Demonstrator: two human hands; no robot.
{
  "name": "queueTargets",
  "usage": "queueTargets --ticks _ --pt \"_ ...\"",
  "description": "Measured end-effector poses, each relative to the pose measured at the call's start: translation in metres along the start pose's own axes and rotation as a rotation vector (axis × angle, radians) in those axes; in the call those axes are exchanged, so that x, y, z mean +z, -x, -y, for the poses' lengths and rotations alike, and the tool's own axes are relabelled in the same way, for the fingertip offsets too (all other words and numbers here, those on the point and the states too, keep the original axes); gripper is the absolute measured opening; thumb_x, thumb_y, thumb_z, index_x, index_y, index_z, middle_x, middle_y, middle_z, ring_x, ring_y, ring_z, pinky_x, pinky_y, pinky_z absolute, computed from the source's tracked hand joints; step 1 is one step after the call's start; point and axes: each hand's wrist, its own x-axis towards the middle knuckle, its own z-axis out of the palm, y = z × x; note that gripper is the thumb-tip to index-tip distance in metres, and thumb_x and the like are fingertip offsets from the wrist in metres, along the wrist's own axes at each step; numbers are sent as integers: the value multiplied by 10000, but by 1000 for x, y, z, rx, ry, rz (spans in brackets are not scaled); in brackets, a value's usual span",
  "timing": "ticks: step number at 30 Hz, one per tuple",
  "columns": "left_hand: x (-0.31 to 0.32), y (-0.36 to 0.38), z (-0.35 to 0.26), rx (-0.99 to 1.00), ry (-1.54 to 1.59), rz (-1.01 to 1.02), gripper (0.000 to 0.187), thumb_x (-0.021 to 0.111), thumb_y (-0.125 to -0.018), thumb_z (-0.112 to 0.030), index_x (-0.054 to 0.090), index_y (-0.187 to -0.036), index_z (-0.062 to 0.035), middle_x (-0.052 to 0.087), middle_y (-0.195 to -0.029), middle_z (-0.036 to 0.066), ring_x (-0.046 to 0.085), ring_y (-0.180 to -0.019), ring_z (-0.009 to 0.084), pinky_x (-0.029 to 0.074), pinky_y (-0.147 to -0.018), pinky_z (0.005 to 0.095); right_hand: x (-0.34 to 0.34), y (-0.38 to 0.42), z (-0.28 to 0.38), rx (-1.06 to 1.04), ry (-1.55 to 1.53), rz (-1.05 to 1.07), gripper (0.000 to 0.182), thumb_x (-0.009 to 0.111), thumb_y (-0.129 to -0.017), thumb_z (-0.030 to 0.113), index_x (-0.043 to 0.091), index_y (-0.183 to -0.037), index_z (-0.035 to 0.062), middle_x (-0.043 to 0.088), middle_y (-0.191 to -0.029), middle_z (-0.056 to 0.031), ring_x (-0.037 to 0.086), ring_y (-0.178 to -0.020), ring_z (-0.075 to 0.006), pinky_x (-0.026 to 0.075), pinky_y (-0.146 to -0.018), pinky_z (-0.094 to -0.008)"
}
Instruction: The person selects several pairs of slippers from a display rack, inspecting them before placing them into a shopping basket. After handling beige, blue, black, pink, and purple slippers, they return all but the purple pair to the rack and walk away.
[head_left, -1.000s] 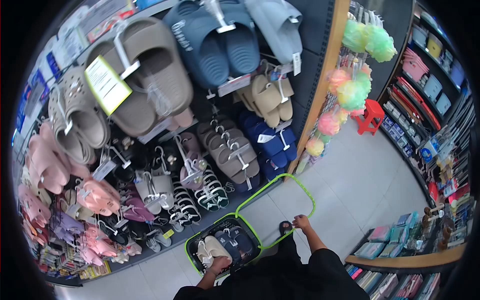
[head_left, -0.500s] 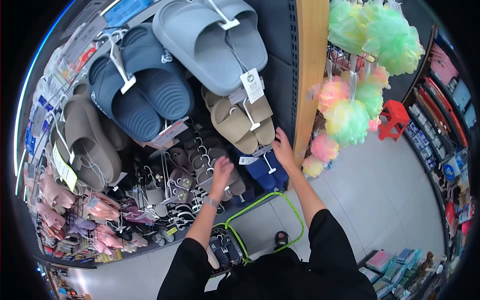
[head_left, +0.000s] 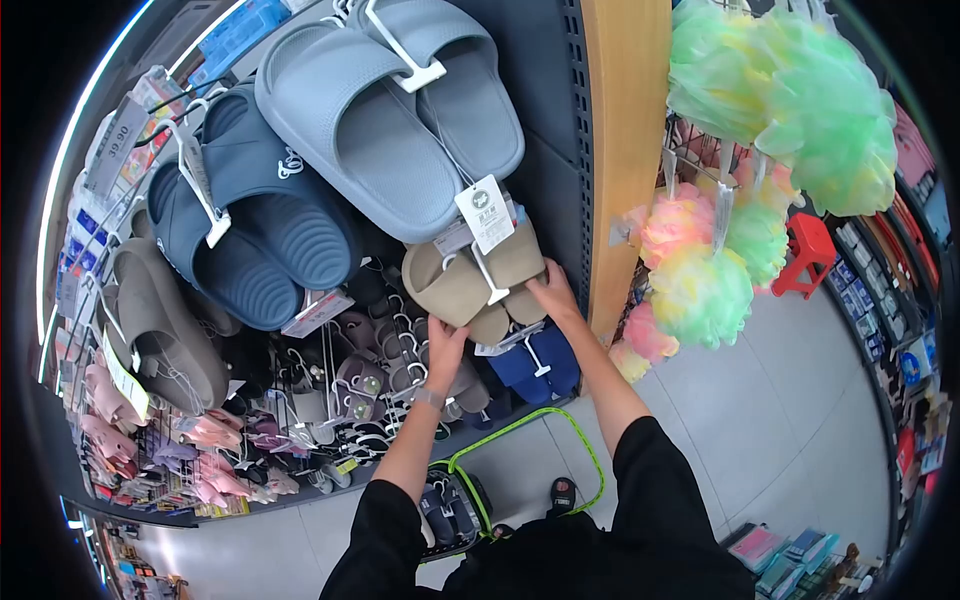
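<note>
Light blue slippers (head_left: 355,130) and their white tag (head_left: 486,214) hang over the far side of the tan slippers (head_left: 450,290), with navy slippers (head_left: 535,368) just below on the near side and a wooden post (head_left: 625,150) to the right. On their hook, the tan slippers look foreshortened, long axis running roughly far to near, toe direction unclear to me; I have my left hand (head_left: 445,350) and right hand (head_left: 555,296) gripping their opposite edges.

Pastel bath puffs (head_left: 700,295) hang beside a wooden post (head_left: 625,150), near a red stool (head_left: 806,255).
</note>
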Motion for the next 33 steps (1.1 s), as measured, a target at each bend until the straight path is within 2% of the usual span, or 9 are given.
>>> queueTargets --ticks 5,6,10,13,16,23,27,31,33 --pt "-13 16 -26 96 -265 -73 421 586 -830 -40 383 -1196 4 503 -1178 120 503 -1095 195 388 -952 300 -7 8 -1 -63 -46 -5 496 631 -761 334 485 -1129 35 538 -1155 -214 519 -1091 -360 408 -898 -409" --pt "-14 16 -26 133 -232 -85 338 570 -841 -45 423 -1141 2 528 -1124 101 522 -1040 173 399 -919 283 -6 8 -3 -88 -111 -10 467 623 -771 332 485 -1105 36 571 -1099 -212 544 -1053 -365 415 -878 -412" --pt "-23 17 -18 97 -75 -54 338 559 -837 -12 435 -1151 1 532 -1142 92 524 -1048 164 400 -920 277 -24 37 37 -114 -58 -85 429 604 -792 323 487 -1097 45 603 -1017 -204 567 -1002 -379 426 -851 -414" --pt "-16 34 -33 23 56 -67 371 543 -831 11 435 -1186 3 539 -1165 91 521 -1069 166 397 -927 279 -34 55 43 -120 -14 -16 395 599 -812 298 491 -1078 27 612 -983 -178 594 -952 -322 442 -814 -376" --pt "-5 52 -50 -58 176 -69 435 518 -825 24 415 -1247 4 532 -1205 104 510 -1109 185 390 -948 290 -39 86 51 -81 -368 43 266 592 -855 176 494 -1016 -12 599 -871 -79 563 -794 -127 448 -716 -271" --pt "-1 84 -51 -25 307 -63 512 478 -763 50 410 -1270 22 525 -1229 120 505 -1139 207 373 -981 314 -57 142 77 -1 -448 32 184 580 -877 131 488 -977 8 581 -844 -44 532 -772 -64 430 -666 -222" --pt "0 118 -44 -139 395 -97 480 473 -765 51 433 -1242 17 542 -1200 113 523 -1106 213 397 -956 313 -59 180 71 38 -461 30 187 581 -888 152 489 -973 13 583 -834 -37 530 -756 -60 425 -657 -215" --pt "-4 161 -33 -331 403 -169 458 492 -773 40 450 -1229 18 576 -1120 114 559 -1026 219 436 -908 317 -49 234 58 241 -548 0 202 591 -891 181 493 -975 25 589 -825 -33 542 -722 -64 439 -624 -222" --pt "0 186 -38 -421 413 -266 259 514 -786 9 542 -1044 18 601 -1011 105 589 -937 213 460 -859 317 -45 257 51 368 -559 -4 209 593 -893 190 493 -976 27 593 -823 -35 546 -709 -65 443 -608 -223"
